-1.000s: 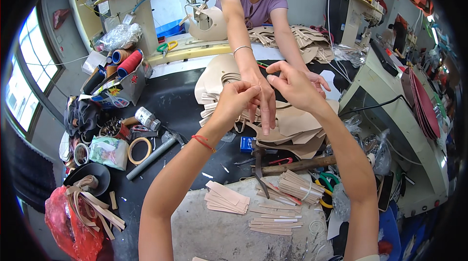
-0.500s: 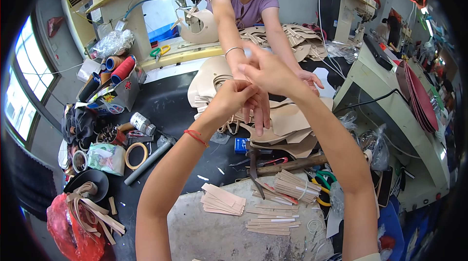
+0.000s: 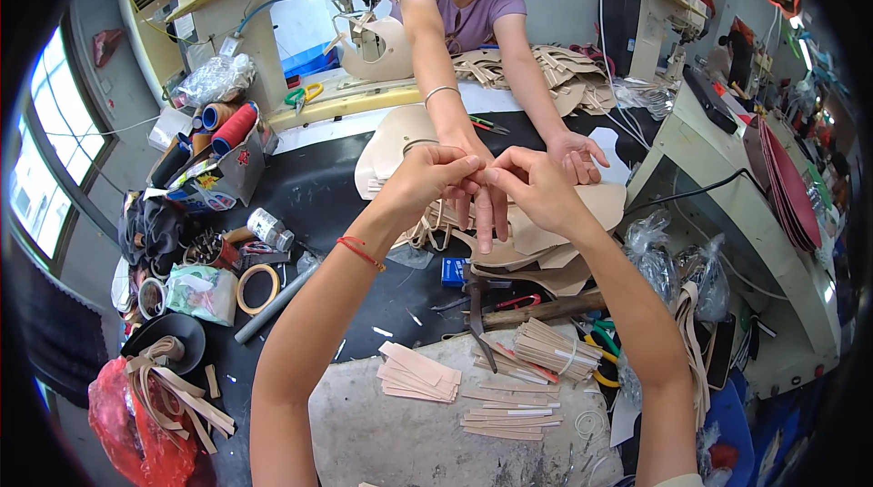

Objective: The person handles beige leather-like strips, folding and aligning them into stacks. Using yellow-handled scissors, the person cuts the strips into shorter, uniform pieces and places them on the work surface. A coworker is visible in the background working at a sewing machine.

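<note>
Both my arms reach forward over the table. My left hand point(image 3: 438, 174) is closed in a pinch, with thumb and fingertips together. Right beside it, my right hand point(image 3: 536, 189) pinches too, its fingertips close to the left ones. Whatever lies between the fingertips is too small or hidden to make out. Just beneath them a co-worker's hand point(image 3: 491, 214) is stretched out with its fingers pointing toward me. The co-worker's other hand point(image 3: 577, 158) rests palm up, farther right. Flat beige cut pieces point(image 3: 582, 217) are stacked under and around the hands.
Nearer me, beige strips point(image 3: 418, 372) and a tied strip bundle point(image 3: 556, 348) lie on a grey board point(image 3: 382, 441). A hammer point(image 3: 476, 314) and a blue box point(image 3: 452, 271) sit beyond. Thread spools point(image 3: 234, 130) and tape point(image 3: 257, 291) crowd the left. A sewing machine point(image 3: 264, 32) stands behind.
My right hand has come down and toward my left hand, and its fingers now pinch close to the left fingertips. Green-handled snips on the table behind have come into sight.
</note>
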Demonstrator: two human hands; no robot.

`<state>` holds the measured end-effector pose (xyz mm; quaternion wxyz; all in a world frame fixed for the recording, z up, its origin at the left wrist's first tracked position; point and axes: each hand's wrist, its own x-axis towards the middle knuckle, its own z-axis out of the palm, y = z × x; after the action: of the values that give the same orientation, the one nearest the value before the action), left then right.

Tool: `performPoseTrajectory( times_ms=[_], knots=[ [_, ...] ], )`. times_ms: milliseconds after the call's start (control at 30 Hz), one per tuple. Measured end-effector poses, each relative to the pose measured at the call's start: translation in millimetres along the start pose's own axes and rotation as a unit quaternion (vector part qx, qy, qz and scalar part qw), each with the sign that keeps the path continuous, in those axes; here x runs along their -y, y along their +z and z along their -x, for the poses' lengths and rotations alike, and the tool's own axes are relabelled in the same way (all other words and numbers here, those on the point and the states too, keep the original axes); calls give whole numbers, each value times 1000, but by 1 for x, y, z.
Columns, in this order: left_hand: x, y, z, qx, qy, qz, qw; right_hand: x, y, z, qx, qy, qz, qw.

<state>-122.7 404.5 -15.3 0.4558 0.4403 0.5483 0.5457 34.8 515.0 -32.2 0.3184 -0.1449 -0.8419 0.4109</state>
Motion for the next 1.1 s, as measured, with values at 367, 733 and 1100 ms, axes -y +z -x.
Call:
performPoseTrajectory(
  times_ms=[367,733,1100],
  knots=[
    [2,-7,2,-36,116,-196,973,26,-6,8,25,-35,111,993],
    [26,3,-7,-232,555,-481,637,-5,-2,-24,74,-25,-48,996],
    [28,2,-2,-228,544,-472,656,1,-11,-24,126,60,-17,990]
  ],
)
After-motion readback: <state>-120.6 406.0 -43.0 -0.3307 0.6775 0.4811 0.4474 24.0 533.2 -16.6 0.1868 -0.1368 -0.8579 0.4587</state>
